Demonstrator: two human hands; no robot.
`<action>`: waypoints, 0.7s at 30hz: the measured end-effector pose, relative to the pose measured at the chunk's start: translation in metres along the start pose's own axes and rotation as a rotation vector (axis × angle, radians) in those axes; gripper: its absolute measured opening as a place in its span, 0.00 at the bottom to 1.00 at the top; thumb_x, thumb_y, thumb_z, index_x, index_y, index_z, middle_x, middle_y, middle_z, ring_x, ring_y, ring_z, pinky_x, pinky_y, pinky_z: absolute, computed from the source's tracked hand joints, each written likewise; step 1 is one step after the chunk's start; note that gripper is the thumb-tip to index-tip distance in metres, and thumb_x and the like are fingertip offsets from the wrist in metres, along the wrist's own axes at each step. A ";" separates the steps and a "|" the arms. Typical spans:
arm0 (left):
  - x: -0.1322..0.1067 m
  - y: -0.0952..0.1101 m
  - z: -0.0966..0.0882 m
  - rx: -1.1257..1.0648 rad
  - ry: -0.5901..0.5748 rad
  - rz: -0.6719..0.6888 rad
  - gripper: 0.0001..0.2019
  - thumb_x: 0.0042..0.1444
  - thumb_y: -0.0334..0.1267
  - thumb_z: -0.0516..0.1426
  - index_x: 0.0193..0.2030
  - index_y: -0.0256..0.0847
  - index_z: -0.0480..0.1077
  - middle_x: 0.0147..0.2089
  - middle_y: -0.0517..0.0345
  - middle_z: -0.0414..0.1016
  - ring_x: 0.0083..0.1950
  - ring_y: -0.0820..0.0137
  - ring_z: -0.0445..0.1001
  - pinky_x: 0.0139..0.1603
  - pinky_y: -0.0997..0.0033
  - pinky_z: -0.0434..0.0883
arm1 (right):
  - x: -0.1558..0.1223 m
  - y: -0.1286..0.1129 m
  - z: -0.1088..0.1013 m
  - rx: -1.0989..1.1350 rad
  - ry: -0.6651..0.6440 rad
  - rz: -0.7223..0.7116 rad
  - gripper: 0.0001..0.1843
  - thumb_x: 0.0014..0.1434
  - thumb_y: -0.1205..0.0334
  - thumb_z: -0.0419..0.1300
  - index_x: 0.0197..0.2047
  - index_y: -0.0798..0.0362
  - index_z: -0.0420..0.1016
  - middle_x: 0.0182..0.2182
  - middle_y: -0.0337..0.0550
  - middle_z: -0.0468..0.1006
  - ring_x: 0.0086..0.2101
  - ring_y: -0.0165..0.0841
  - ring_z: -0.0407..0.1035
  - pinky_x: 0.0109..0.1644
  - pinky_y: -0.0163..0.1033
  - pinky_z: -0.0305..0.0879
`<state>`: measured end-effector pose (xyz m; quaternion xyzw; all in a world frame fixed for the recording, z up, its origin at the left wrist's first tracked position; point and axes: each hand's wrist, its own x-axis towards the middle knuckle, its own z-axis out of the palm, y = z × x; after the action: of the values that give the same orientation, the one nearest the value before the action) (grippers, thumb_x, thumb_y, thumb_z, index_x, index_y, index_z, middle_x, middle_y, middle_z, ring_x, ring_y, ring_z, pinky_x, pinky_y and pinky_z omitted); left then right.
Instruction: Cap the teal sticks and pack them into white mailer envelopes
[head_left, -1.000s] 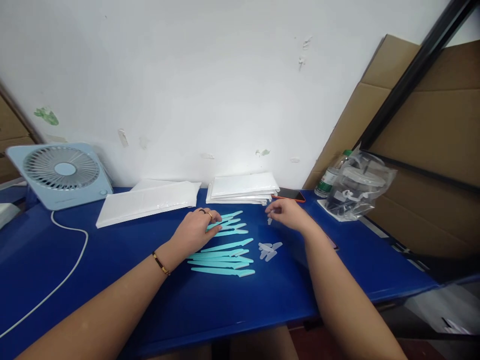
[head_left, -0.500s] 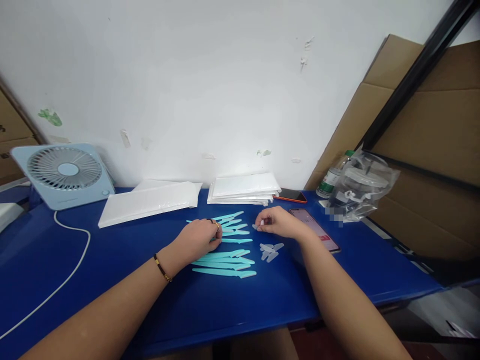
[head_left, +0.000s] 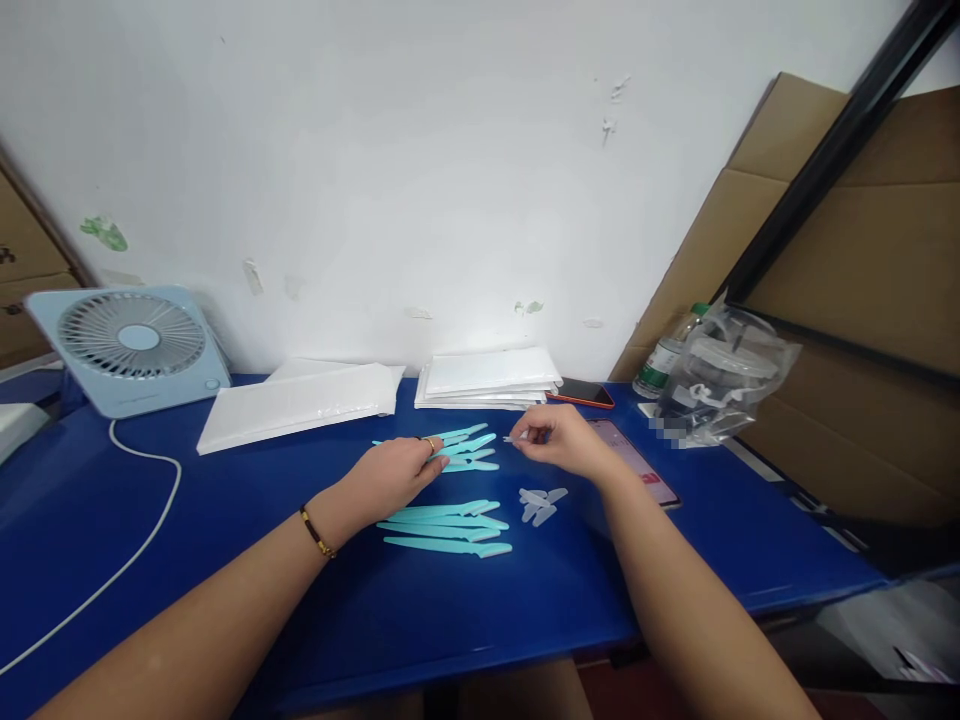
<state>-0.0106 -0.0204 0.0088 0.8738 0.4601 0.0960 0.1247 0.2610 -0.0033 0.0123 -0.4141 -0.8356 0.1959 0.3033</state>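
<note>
My left hand [head_left: 397,475] is closed on a turquoise eyebrow razor [head_left: 476,444], whose head end points right; the palm hides its other end. More turquoise razors lie beneath and beyond these fingers. A second group of razors [head_left: 442,528] lies nearer the table's front, heads to the right. My right hand [head_left: 559,440] pinches a small clear blade cap [head_left: 511,439] just right of the held razor's head, with a slight gap between them. Below this hand, several loose clear caps [head_left: 538,505] lie in a small pile.
White padded envelopes lie at the back left [head_left: 300,400] and in a back-centre stack [head_left: 487,375]. Phones [head_left: 630,455] [head_left: 581,391] rest at right, near a bottle [head_left: 664,360] and a bagged cup [head_left: 720,380]. A fan [head_left: 139,345] with a white cable stands left.
The left hand has moved slightly up and left, bringing a razor from the near side of the back group up over it. The right hand has risen slightly with the cap.
</note>
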 end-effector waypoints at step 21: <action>-0.002 0.001 -0.004 -0.014 -0.032 0.005 0.20 0.62 0.48 0.40 0.32 0.42 0.68 0.28 0.58 0.71 0.28 0.70 0.67 0.28 0.72 0.57 | 0.008 -0.016 0.032 -0.193 0.002 -0.349 0.09 0.59 0.66 0.54 0.40 0.51 0.76 0.34 0.44 0.76 0.35 0.30 0.70 0.38 0.33 0.65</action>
<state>-0.0122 -0.0218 0.0131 0.8755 0.4553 0.0854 0.1379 0.2264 -0.0088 0.0005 -0.2904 -0.9092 0.0590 0.2926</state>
